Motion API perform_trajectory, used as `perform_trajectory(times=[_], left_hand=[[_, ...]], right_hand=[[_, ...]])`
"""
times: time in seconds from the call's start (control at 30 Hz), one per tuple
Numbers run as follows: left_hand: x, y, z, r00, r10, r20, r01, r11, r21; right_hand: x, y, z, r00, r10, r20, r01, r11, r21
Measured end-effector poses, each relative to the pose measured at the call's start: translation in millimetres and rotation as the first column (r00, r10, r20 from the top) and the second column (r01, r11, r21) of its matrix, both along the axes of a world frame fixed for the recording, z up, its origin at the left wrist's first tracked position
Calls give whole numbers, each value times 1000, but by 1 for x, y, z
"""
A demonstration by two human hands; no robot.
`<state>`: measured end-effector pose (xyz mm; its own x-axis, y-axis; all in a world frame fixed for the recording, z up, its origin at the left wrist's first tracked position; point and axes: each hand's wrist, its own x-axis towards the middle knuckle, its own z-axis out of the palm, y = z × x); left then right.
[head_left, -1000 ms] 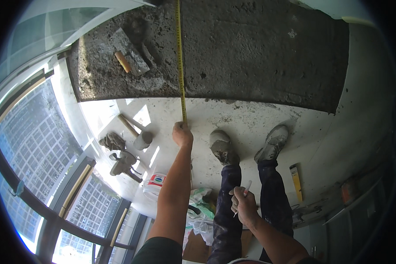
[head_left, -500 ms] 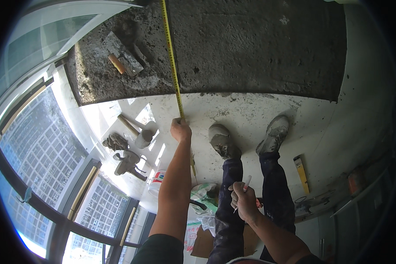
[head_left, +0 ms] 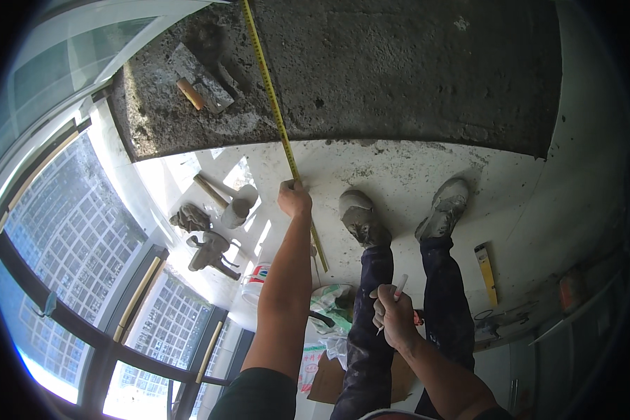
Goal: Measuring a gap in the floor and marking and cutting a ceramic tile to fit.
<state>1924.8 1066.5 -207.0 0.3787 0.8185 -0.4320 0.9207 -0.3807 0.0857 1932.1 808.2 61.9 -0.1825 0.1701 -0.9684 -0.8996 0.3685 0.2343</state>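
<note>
Two hands are busy. Nearest, at 12 o'clock, my right hand [head_left: 397,318] curls its grip around a pen [head_left: 400,288], forearm slanting toward 11. Farther, at 11 o'clock, my left arm reaches out nearly straight, grip pinching the tape [head_left: 267,80], its tail trailing toward 5. I judge this measuring; the next move calls for a taut, steady tape. Beyond, it crosses the dark bed [head_left: 399,77] toward 11.

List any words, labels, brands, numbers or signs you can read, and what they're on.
Nothing is clear enough to quote.
Yellow tape measure in the left hand: markings too small to read.
White container, coloured label: too small.
White packaging, red print: too blurred.
</note>
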Motion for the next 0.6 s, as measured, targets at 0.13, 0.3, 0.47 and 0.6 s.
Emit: perform_trajectory(times=[0.13,0.3,0.47,0.6], left_hand=[[2,-3,1,1000,12,-19,-12,1000,-17],[5,-3,3,1000,5,-28,-6,1000,-14],[7,-9,2,999,17,-32,-18,1000,-25],[2,-3,0,999,26,-37,-26,1000,-13]], right_hand=[[0,0,-2,1000,-17,-5,17,1000,1],[5,0,-1,1000,-29,-7,29,1000,-3],[6,-4,-4,999,-22,-29,21,1000,-13],[2,-1,-5,999,1,-40,-1,1000,-1]])
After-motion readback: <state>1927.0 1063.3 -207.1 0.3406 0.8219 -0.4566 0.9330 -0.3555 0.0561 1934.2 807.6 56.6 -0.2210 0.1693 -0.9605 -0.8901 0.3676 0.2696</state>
